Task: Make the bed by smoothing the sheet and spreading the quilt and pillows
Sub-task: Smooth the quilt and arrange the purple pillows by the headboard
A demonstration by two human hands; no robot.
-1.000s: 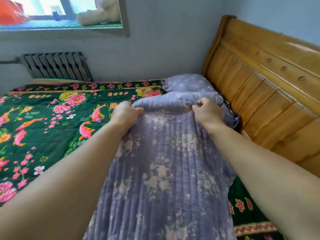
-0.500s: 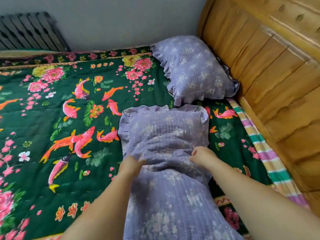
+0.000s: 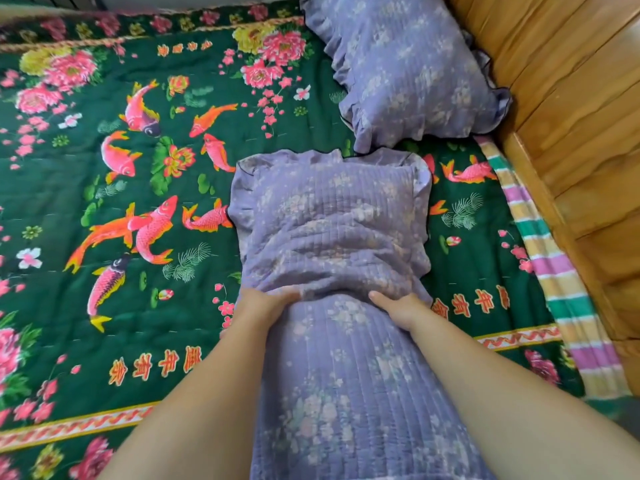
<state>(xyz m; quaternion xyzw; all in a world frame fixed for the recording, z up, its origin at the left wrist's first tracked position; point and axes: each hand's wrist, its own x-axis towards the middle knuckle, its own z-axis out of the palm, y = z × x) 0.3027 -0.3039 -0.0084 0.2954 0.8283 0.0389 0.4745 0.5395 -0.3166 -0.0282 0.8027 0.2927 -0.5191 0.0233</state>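
A bed fills the view, seen from above by the person leaning over it. Its green sheet point(image 3: 138, 202), printed with pink and orange koi, peonies and a row of orange characters, lies flat across the mattress with no large wrinkles showing. A wooden headboard point(image 3: 571, 98) runs along the edge from one to four o'clock, with a striped cloth point(image 3: 554, 289) tucked beside it.

A lilac quilted pillowcase or pillow point(image 3: 332, 216), with a faint floral print and a ruffled border, lies in the centre. Its long axis runs from six to twelve o'clock, straight away from the person. The far end is spread flat on the sheet; the near end trails toward the person's body and out of view. A band of bunched folds crosses it just beyond the hands.

A second matching pillow point(image 3: 408, 71) rests at one o'clock against the headboard, its near corner just touching the far edge of the centre piece.

The left hand point(image 3: 263, 306) and right hand point(image 3: 401, 310) press on the centre piece side by side, equally near. The fingers of each lie fairly flat and slightly curled, pushing the bunched fabric toward twelve o'clock; whether they pinch any cloth I cannot tell. The wrinkled band lies directly ahead of the fingers, so smoothing likely proceeds forward.
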